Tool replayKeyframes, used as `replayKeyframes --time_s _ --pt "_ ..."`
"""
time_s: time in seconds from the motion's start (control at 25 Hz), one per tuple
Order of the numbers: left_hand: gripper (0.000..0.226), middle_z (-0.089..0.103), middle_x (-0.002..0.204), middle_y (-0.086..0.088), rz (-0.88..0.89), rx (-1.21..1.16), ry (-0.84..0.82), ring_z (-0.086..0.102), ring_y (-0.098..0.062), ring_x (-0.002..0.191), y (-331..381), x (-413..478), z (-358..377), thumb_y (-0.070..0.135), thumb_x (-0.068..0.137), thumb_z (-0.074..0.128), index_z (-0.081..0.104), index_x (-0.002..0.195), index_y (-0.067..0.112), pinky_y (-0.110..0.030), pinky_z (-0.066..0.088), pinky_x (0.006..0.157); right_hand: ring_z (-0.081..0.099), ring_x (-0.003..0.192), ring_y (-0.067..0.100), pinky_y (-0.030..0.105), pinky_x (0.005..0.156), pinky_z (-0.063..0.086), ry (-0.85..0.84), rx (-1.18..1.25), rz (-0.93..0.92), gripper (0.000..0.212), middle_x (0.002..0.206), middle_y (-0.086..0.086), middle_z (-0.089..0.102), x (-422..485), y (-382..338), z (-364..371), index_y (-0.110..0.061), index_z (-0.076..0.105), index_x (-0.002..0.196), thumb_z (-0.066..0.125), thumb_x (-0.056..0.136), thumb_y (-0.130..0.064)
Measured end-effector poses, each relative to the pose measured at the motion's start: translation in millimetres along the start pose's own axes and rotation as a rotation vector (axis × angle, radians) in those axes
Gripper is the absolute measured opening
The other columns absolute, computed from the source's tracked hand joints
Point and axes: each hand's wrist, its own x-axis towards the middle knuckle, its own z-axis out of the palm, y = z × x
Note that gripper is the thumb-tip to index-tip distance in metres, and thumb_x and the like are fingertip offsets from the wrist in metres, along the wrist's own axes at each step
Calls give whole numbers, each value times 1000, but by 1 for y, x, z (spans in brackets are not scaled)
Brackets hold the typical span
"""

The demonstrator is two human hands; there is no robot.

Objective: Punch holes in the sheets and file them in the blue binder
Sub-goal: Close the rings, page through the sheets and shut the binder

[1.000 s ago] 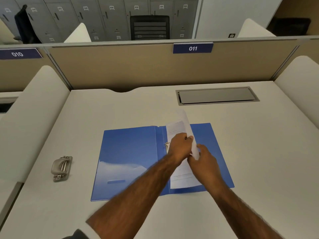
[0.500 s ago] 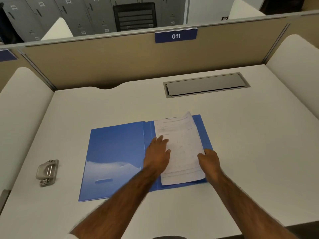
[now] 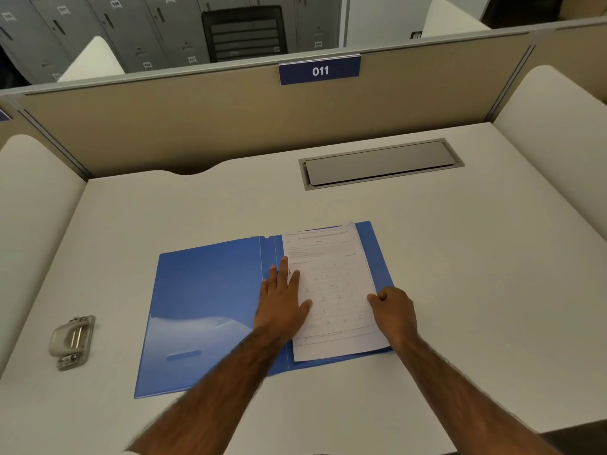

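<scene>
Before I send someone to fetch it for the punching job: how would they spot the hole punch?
On the white desk below the 011 sign, look left of the open blue binder, near the desk's left edge. The hole punch lies there alone, the only small grey metal thing.

A blue sign (image 3: 319, 70) on the top edge of the partition (image 3: 230, 126) shows the white number "011". The printed sheet (image 3: 331, 290) carries rows of single small letters, among them k, m, n and p; its heading lines are too small to read. The labels (image 3: 62, 9) on the grey lockers (image 3: 138, 34) are blurred.
</scene>
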Motion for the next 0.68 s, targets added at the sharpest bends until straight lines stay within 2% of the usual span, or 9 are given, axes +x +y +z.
replayKeyframes --time_s 0.12,0.24,0.32,0.36,0.4,0.48,0.56,0.64,0.68 --pt "76 -25 165 1 28 24 3 -15 -26 153 -8 3 4 57 100 34 4 160 23 -43 0 124 47 56 13 29 55 44 10 -35 -7 28 64 3 56 4 2 1 -10 53 70 58 94 -24" --pt "74 -28 163 4 63 27 34 -17 -24 153 -17 2 9 60 100 29 1 160 27 -42 -3 124 50 59 13 37 64 54 17 -85 -22 26 70 5 60 0 3 2 -11 53 75 55 96 -25" --pt "74 -27 163 3 79 17 76 -17 -23 153 -21 1 12 61 99 28 0 159 28 -42 -2 125 59 75 17 40 73 57 113 -176 -106 15 91 8 65 -9 2 2 -14 58 92 54 96 -29" --pt "74 -26 164 3 85 11 91 -16 -23 153 -22 1 13 61 99 28 0 159 28 -42 -2 125 62 93 23 42 83 55 174 -250 -195 24 109 11 64 -12 3 5 -15 58 111 54 96 -32" --pt "74 -25 164 3 88 4 101 -15 -22 153 -24 1 15 61 99 28 1 159 28 -41 -2 125 56 116 29 44 96 49 183 -334 -281 42 131 14 56 -15 4 7 -15 50 132 52 97 -38" --pt "73 -23 165 3 89 -5 112 -14 -22 154 -25 2 17 60 100 28 2 160 28 -39 -5 124 21 148 32 48 118 20 82 -501 -416 68 163 11 18 -20 4 14 -21 18 156 36 99 -53" --pt "71 -22 165 2 95 -9 116 -13 -21 154 -25 4 20 59 100 29 5 160 28 -38 -7 123 -8 152 29 52 121 -1 -28 -663 -496 77 166 5 -12 -21 10 23 -27 -9 156 13 95 -67" --pt "67 -20 166 1 120 -21 121 -11 -20 154 -26 7 21 57 101 30 11 159 29 -38 -6 124 -16 151 28 57 121 -3 -73 -767 -520 79 164 4 -19 -18 22 31 -30 -22 152 -3 89 -72" --pt "66 -18 166 0 135 -25 128 -10 -19 154 -27 9 22 56 101 31 14 159 29 -39 -4 125 -16 151 28 58 120 -2 -73 -781 -522 79 165 4 -18 -16 26 32 -30 -22 152 -5 88 -72"
